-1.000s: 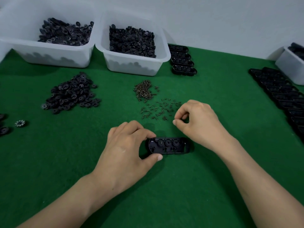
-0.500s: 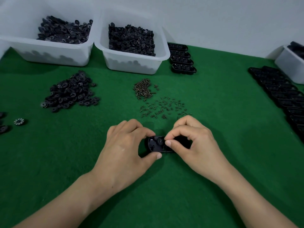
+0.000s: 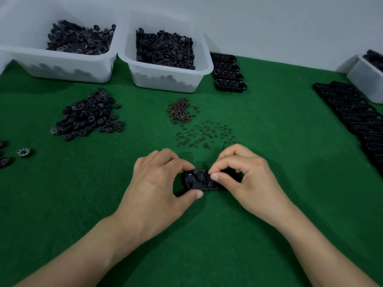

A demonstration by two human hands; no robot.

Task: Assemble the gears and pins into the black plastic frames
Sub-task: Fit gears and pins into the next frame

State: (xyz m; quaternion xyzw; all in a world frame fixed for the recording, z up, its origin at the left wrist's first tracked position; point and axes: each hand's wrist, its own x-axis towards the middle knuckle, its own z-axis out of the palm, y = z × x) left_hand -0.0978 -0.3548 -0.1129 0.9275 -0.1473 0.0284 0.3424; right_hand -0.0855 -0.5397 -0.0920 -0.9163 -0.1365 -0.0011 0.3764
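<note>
One black plastic frame [image 3: 194,181]: left hand [image 3: 157,187] grips its left end between curled thumb and forefinger; right hand [image 3: 246,181] arched over its middle, thumb and forefinger pinched, contents indiscernible.

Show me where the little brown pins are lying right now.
In the head view, the pins lie mid-table on the green mat, just beyond the right hand, with the loose gear pile to their left.
</note>
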